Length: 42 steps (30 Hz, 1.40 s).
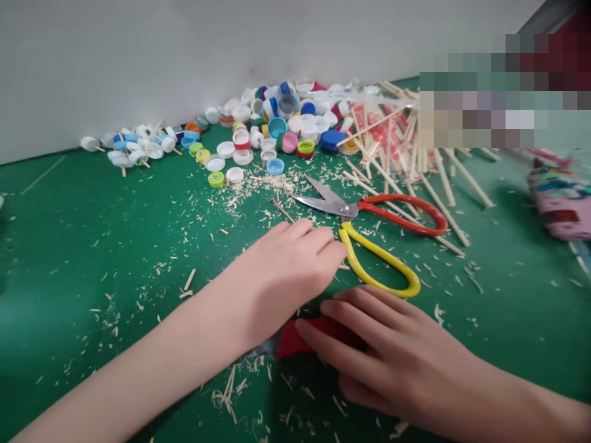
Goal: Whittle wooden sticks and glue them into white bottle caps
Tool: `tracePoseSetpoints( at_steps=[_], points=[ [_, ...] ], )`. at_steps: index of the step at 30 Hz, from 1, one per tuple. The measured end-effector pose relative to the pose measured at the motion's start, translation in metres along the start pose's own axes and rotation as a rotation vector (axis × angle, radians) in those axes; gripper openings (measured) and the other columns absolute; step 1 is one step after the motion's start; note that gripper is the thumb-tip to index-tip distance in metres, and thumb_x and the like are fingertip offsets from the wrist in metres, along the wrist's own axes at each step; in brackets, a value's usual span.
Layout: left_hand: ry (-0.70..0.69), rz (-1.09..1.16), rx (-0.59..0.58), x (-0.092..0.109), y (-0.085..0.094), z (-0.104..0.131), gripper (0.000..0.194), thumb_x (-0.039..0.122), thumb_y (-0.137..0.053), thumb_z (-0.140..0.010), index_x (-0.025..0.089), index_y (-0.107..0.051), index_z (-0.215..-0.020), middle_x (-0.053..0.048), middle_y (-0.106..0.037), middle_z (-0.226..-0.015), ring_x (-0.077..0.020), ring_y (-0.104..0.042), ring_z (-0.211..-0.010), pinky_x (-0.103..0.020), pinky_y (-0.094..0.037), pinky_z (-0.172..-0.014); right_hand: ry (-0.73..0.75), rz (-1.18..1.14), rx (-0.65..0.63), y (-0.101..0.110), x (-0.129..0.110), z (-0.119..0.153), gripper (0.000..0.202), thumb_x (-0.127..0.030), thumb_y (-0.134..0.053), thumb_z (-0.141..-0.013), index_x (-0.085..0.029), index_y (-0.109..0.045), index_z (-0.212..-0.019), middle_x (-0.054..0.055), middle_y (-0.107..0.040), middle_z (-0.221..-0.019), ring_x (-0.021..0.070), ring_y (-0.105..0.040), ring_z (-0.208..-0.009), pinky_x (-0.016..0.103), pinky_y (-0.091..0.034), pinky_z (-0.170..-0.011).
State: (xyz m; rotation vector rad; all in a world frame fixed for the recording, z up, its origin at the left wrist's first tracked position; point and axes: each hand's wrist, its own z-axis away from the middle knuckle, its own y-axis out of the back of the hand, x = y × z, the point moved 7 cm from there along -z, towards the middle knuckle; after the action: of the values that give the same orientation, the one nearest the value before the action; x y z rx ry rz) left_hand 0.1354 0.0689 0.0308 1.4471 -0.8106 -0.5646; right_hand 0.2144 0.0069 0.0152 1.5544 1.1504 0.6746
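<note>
My left hand [302, 258] is closed, knuckles up, beside the scissors [347, 211]; what its fingers hold, if anything, is hidden. A thin brownish stick [282, 210] pokes out just past its knuckles; I cannot tell whether the hand grips it. The scissors lie with blades apart, one handle red and one yellow, the yellow one close to my left fingertips. Lower right, my right hand [392, 344] curls its fingers over a flat red thing [293, 341], most of which is covered. A greyish strip [265, 347] shows at the red thing's left end, partly behind my left wrist.
Plastic bottle caps [277, 127] in many colours are heaped against the pale wall [184, 55]. White and blue caps with sticks through them [138, 147] lie left. Wooden sticks [443, 178] spread by a clear plastic bag. Shavings litter the green table [115, 246]. A pink item [561, 206] lies right.
</note>
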Motion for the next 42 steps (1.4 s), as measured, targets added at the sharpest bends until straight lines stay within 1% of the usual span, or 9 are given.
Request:
tracePoseSetpoints(
  at_steps=[4, 10, 14, 16, 21, 24, 29, 36, 42],
  points=[
    [0.003, -0.021, 0.006, -0.007, -0.008, 0.0, 0.021, 0.023, -0.043, -0.098, 0.014, -0.062, -0.097, -0.006, -0.062, -0.1, -0.0238, -0.054, -0.096, -0.035, -0.043, -0.077, 0.004, -0.019, -0.008, 0.003, 0.003, 0.0, 0.031, -0.032, -0.05, -0.092, -0.021, -0.064, -0.117, 0.008, -0.069, -0.094, 0.0199, -0.061, -0.083, 0.034, -0.053, -0.07],
    [-0.035, -0.147, 0.112, 0.009, -0.011, -0.011, 0.016, 0.012, -0.046, -0.093, 0.014, -0.059, -0.084, -0.006, -0.064, -0.09, -0.0235, -0.057, -0.092, -0.035, -0.045, -0.075, -0.028, -0.044, -0.055, 0.004, 0.006, -0.002, 0.032, -0.029, -0.042, -0.096, -0.021, -0.064, -0.118, 0.006, -0.069, -0.099, 0.019, -0.061, -0.09, 0.034, -0.052, -0.078],
    [-0.017, -0.009, 0.103, 0.002, -0.003, -0.006, 0.016, 0.008, -0.047, -0.09, 0.015, -0.059, -0.083, -0.006, -0.064, -0.088, -0.0211, -0.058, -0.088, -0.033, -0.047, -0.073, -0.029, -0.074, -0.047, 0.002, 0.008, 0.0, 0.033, -0.03, -0.045, -0.095, -0.02, -0.062, -0.121, 0.006, -0.067, -0.095, 0.0184, -0.059, -0.084, 0.033, -0.051, -0.072],
    [0.075, 0.219, 0.107, -0.014, 0.006, -0.001, 0.016, 0.014, -0.046, -0.094, 0.017, -0.06, -0.087, -0.003, -0.064, -0.088, -0.0162, -0.058, -0.082, -0.03, -0.049, -0.071, -0.035, -0.069, -0.033, 0.002, 0.01, 0.002, 0.034, -0.031, -0.046, -0.094, -0.018, -0.059, -0.123, 0.007, -0.066, -0.091, 0.0183, -0.058, -0.079, 0.033, -0.05, -0.067],
    [0.448, 0.622, 0.327, -0.063, 0.023, 0.033, 0.015, 0.029, -0.054, -0.094, 0.022, -0.061, -0.104, 0.0, -0.066, -0.087, -0.0105, -0.059, -0.067, -0.025, -0.048, -0.057, -0.034, -0.025, -0.068, 0.002, 0.013, 0.01, 0.044, -0.025, -0.044, -0.095, -0.018, -0.043, -0.139, 0.006, -0.063, -0.092, 0.0161, -0.057, -0.073, 0.029, -0.046, -0.059],
    [0.626, 0.68, 0.457, -0.079, 0.018, 0.067, 0.021, 0.032, -0.058, -0.092, 0.024, -0.063, -0.111, 0.001, -0.067, -0.086, -0.0087, -0.06, -0.063, -0.023, -0.05, -0.055, -0.025, -0.05, -0.098, 0.002, 0.016, 0.015, 0.052, -0.021, -0.043, -0.096, -0.021, -0.034, -0.148, 0.004, -0.062, -0.094, 0.0129, -0.058, -0.071, 0.026, -0.046, -0.058],
    [0.778, 0.691, 0.544, -0.084, 0.007, 0.115, 0.013, 0.036, -0.063, -0.088, 0.025, -0.065, -0.094, 0.001, -0.068, -0.084, -0.0083, -0.062, -0.066, -0.02, -0.052, -0.057, -0.085, -0.004, -0.117, -0.001, 0.018, 0.015, 0.051, -0.019, -0.03, -0.101, -0.029, -0.028, -0.151, 0.002, -0.063, -0.103, 0.0096, -0.059, -0.068, 0.024, -0.048, -0.058],
    [0.64, 0.76, 0.464, -0.068, -0.002, 0.12, 0.005, 0.029, -0.063, -0.088, 0.025, -0.062, -0.09, 0.004, -0.068, -0.078, -0.0082, -0.066, -0.067, -0.016, -0.053, -0.058, -0.185, -0.028, -0.011, 0.001, 0.014, -0.005, 0.039, -0.026, -0.037, -0.101, -0.032, -0.045, -0.139, -0.002, -0.064, -0.099, 0.0074, -0.063, -0.073, 0.021, -0.049, -0.06],
    [0.53, 0.676, 0.501, -0.062, -0.002, 0.123, 0.002, 0.025, -0.06, -0.091, 0.025, -0.058, -0.092, 0.004, -0.063, -0.087, -0.0066, -0.059, -0.072, -0.018, -0.051, -0.067, -0.249, -0.015, -0.041, -0.008, 0.012, -0.002, 0.042, -0.028, -0.034, -0.102, -0.041, -0.041, -0.141, -0.004, -0.064, -0.096, 0.0075, -0.063, -0.069, 0.021, -0.05, -0.059]
  ],
)
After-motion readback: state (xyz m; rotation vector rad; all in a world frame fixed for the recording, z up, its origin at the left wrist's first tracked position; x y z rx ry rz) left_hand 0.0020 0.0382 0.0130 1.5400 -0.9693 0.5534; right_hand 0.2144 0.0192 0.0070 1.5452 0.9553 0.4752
